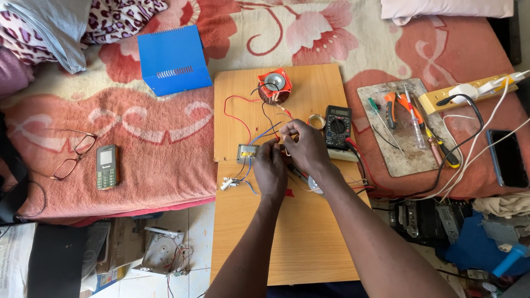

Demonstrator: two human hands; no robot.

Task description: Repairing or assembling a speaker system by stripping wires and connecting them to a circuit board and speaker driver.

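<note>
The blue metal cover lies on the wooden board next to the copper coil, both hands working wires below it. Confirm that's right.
Not quite. The blue metal cover lies on the patterned blanket, left of the wooden board, not on it. The rest holds: the copper coil sits on the board, and the left hand and right hand work the wires below it. The head view shows this.

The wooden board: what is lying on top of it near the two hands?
On the wooden board lie a copper coil, a multimeter, a small grey part and coloured wires. The left hand and right hand cover whatever lies beneath them.
</note>
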